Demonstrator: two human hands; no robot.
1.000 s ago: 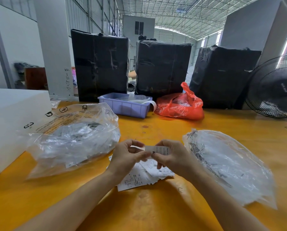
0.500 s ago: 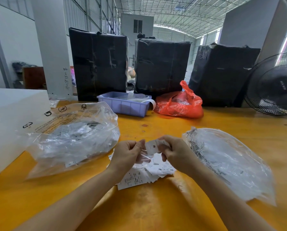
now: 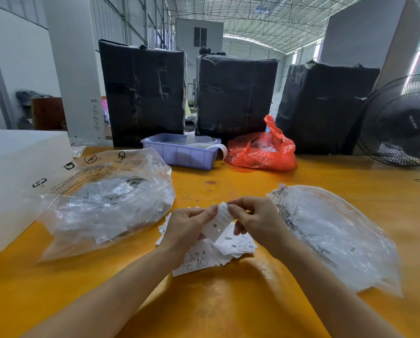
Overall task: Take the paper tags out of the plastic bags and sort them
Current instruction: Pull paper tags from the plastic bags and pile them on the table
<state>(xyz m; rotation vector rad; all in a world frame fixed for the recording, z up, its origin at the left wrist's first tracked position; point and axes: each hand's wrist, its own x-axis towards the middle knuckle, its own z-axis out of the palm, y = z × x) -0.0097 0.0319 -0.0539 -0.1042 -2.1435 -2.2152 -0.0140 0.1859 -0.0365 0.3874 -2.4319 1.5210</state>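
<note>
**Both hands pinch one paper tag above the pile**

The left hand (image 3: pixel 187 228) and the right hand (image 3: pixel 257 223) meet over the middle of the yellow table (image 3: pixel 228 311), each with fingers curled and clamped on the same small white tag (image 3: pixel 220 222). The tag's long axis runs from its upper end, between the two thumbs, down and to the left toward the left palm; it tilts slightly, printed face toward the camera. A letter "M" reads on it, turned sideways. Whether a clear sleeve wraps the tag is hard to tell.

Directly beneath the hands lies a loose pile of tags (image 3: pixel 214 254), partly hidden by the wrists. One tag there shows "XS"; the finer print is too small to read.

Left of the hands sits a full clear plastic bag (image 3: pixel 101 203), crumpled, with a tree symbol and other marks printed on it; its text is not legible. Right of the hands lies a flatter clear bag (image 3: pixel 335 237) with dark print along its edge, also unreadable.

Farther back stand a purple tray (image 3: pixel 179 154), a red plastic bag (image 3: pixel 262 152) and a fan (image 3: pixel 404 123), cut off by the right edge.
</note>
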